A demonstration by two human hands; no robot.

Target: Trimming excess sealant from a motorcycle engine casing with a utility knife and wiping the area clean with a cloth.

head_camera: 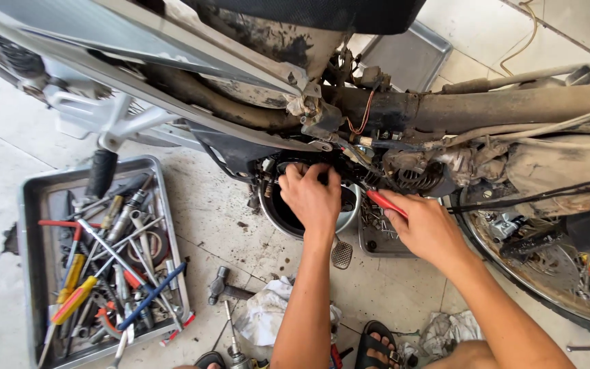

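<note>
A dirty motorcycle stands on its side stand across the top of the head view, its engine area exposed. My left hand reaches under the frame, fingers curled on a dark engine part above a round black drain pan. My right hand grips a red-handled tool whose tip points into the engine beside the cylinder fins. The tool's tip is hidden behind the engine parts.
A grey metal tray full of several screwdrivers, wrenches and pliers lies at the left. A small tray of bolts sits under the engine. Rags, a hammer and my sandalled foot are on the tiled floor. The spoked wheel is at right.
</note>
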